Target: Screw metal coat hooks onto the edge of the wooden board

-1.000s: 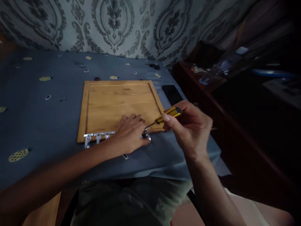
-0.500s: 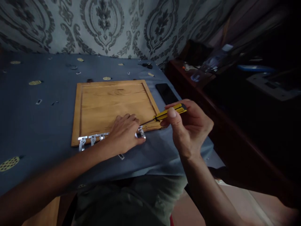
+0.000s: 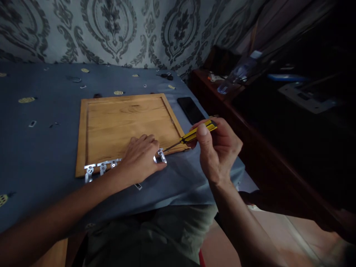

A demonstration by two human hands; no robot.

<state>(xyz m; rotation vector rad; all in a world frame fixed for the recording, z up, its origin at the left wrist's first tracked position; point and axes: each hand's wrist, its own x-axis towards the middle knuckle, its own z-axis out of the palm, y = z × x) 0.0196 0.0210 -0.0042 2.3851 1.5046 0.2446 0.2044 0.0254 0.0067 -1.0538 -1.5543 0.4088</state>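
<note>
A framed wooden panel (image 3: 128,126) lies flat before me, with several metal hinges (image 3: 102,167) along its near edge. My left hand (image 3: 141,157) rests over that edge, fingers closed around a metal hinge (image 3: 160,155) toward the right end. In my right hand (image 3: 219,148) is a yellow and black screwdriver (image 3: 197,131), gripped by its handle between thumb and fingers. Its thin shaft slants down to the left, and the tip is at or close to the hinge; whether it sits in a screw I cannot tell.
Beyond the panel's right side lies a black phone (image 3: 190,110). A dark wooden cabinet (image 3: 239,118) borders the bed-like blue cloth (image 3: 50,148) on the right, with a plastic bottle (image 3: 239,72) on it. Small dark pieces (image 3: 54,124) lie left of the panel.
The whole view has shifted, so the panel and hands appear slightly farther left. The screwdriver handle has turned a little, and more of the held hinge shows. Both hands keep their grip.
</note>
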